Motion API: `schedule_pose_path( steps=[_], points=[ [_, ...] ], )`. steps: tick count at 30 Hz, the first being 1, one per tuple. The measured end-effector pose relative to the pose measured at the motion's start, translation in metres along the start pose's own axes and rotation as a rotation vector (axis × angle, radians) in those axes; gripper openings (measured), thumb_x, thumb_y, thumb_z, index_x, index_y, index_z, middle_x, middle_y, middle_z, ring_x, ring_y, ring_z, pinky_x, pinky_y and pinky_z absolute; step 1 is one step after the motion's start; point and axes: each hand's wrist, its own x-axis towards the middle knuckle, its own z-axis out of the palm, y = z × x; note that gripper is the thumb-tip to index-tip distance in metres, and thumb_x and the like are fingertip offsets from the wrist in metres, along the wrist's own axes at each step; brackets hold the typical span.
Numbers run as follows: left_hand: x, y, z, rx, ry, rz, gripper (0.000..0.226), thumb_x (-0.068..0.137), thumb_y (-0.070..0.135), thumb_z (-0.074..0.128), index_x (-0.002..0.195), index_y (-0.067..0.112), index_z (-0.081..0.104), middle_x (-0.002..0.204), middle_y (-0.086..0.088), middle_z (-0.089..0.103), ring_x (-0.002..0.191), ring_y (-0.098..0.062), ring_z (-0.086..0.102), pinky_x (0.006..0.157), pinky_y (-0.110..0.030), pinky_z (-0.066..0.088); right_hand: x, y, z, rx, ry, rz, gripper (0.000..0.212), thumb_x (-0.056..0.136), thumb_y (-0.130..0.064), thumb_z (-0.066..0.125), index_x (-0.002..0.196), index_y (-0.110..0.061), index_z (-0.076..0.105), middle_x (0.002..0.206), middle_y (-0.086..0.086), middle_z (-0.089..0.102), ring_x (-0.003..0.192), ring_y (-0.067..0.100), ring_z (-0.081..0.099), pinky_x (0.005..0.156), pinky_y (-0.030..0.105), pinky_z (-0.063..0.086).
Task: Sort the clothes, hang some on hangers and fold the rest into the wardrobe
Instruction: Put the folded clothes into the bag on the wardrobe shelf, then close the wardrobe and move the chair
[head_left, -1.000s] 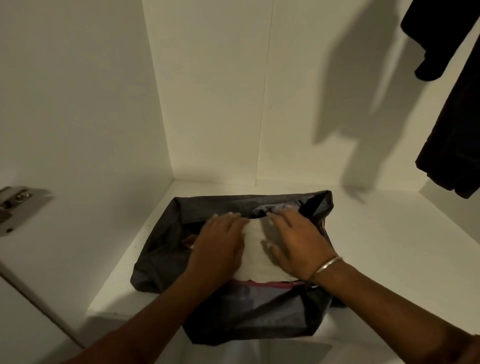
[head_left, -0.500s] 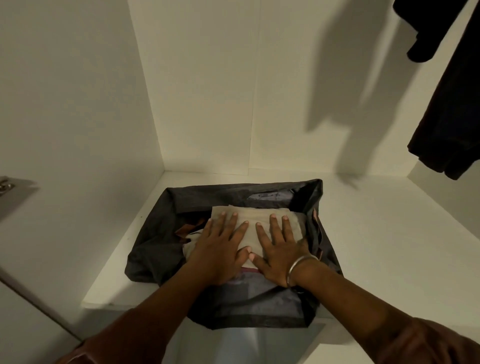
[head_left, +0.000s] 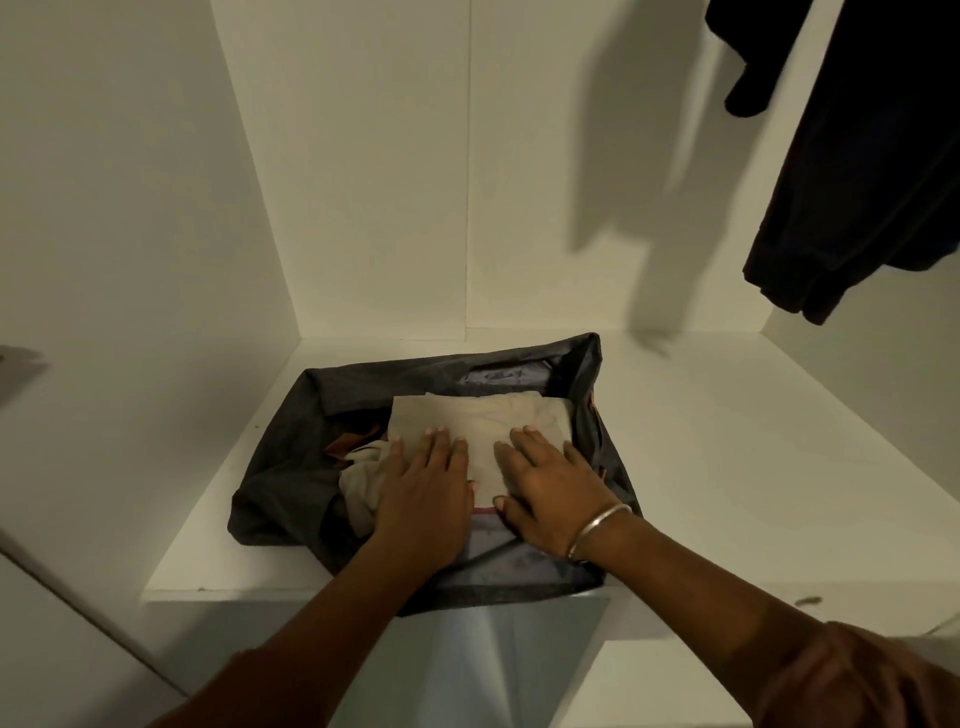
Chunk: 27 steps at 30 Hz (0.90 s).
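Both hands (head_left: 488, 493) flat | on folded cloth (head_left: 480, 423) | inside dark bag (head_left: 291, 478)

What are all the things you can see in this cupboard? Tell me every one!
Soft dark grey fabric storage bag: one, on the white shelf, left of middle, open on top.
Folded beige cloth: one, inside the bag, on top.
Rust-brown fabric piece: one, in the bag, left of the beige cloth.
Dark hanging garments: at least one, black, upper right.
White wardrobe shelf: one, under the bag.
Silver bangle: one, on the right wrist.
Left hand: flat on the beige cloth.
Right hand: flat on the beige cloth.
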Motion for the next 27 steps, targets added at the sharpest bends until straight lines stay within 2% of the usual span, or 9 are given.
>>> schedule_pose_path(
  steps=[2, 4, 8, 13, 16, 21, 27],
  points=[
    [-0.011, 0.008, -0.004, -0.047, 0.037, -0.004, 0.061, 0.11, 0.044, 0.021, 0.164, 0.016, 0.013, 0.173, -0.011, 0.012, 0.16, -0.027, 0.006, 0.128, -0.053, -0.001, -0.014, 0.003, 0.003, 0.011, 0.108, -0.047, 0.075, 0.097, -0.054, 0.024, 0.16, -0.014, 0.032, 0.168, 0.013, 0.029, 0.158, 0.029, 0.02, 0.127, 0.053, 0.021],
    [-0.027, 0.018, -0.009, -0.086, 0.071, -0.005, 0.059, 0.11, 0.043, 0.022, 0.163, 0.017, 0.017, 0.172, -0.009, 0.017, 0.16, -0.024, 0.01, 0.129, -0.051, 0.002, -0.029, 0.005, 0.002, 0.049, 0.185, -0.073, 0.062, 0.102, -0.045, 0.037, 0.156, -0.014, 0.04, 0.163, 0.011, 0.038, 0.156, 0.028, 0.027, 0.126, 0.049, 0.02],
    [-0.068, 0.04, -0.019, -0.155, 0.11, -0.014, 0.057, 0.11, 0.044, 0.026, 0.162, 0.022, 0.022, 0.17, -0.003, 0.024, 0.159, -0.02, 0.017, 0.129, -0.05, 0.009, -0.067, 0.001, -0.01, 0.098, 0.251, -0.114, 0.057, 0.101, -0.04, 0.043, 0.153, -0.019, 0.044, 0.16, 0.005, 0.044, 0.154, 0.025, 0.031, 0.126, 0.045, 0.018],
    [-0.132, 0.079, -0.023, -0.173, 0.196, -0.065, 0.053, 0.108, 0.042, 0.036, 0.157, 0.023, 0.032, 0.166, -0.003, 0.036, 0.156, -0.019, 0.026, 0.129, -0.05, 0.011, -0.141, -0.006, -0.018, 0.15, 0.303, -0.127, 0.054, 0.102, -0.037, 0.054, 0.152, -0.019, 0.045, 0.155, 0.004, 0.048, 0.149, 0.024, 0.038, 0.126, 0.041, 0.02],
    [-0.179, 0.118, -0.023, -0.168, 0.209, -0.099, 0.056, 0.109, 0.044, 0.033, 0.16, 0.021, 0.028, 0.168, -0.005, 0.031, 0.158, -0.02, 0.021, 0.129, -0.05, 0.012, -0.201, -0.004, -0.009, 0.176, 0.315, -0.111, 0.056, 0.102, -0.041, 0.054, 0.153, -0.02, 0.045, 0.157, 0.002, 0.046, 0.149, 0.025, 0.038, 0.126, 0.043, 0.028],
    [-0.259, 0.188, -0.024, -0.219, 0.277, -0.146, 0.057, 0.109, 0.045, 0.03, 0.161, 0.022, 0.026, 0.169, -0.003, 0.027, 0.159, -0.018, 0.016, 0.13, -0.044, 0.009, -0.296, 0.006, 0.007, 0.205, 0.243, -0.092, 0.064, 0.102, -0.043, 0.054, 0.158, -0.02, 0.034, 0.166, 0.003, 0.033, 0.158, 0.023, 0.019, 0.129, 0.045, 0.016],
    [-0.33, 0.226, -0.026, -0.221, 0.295, -0.117, 0.06, 0.108, 0.049, 0.023, 0.161, 0.022, 0.026, 0.171, -0.007, 0.021, 0.16, -0.023, 0.008, 0.13, -0.047, 0.007, -0.371, 0.006, 0.018, 0.204, 0.235, -0.071, 0.067, 0.096, -0.045, 0.059, 0.154, -0.016, 0.04, 0.159, 0.008, 0.043, 0.152, 0.029, 0.033, 0.121, 0.054, 0.032]
  ],
)
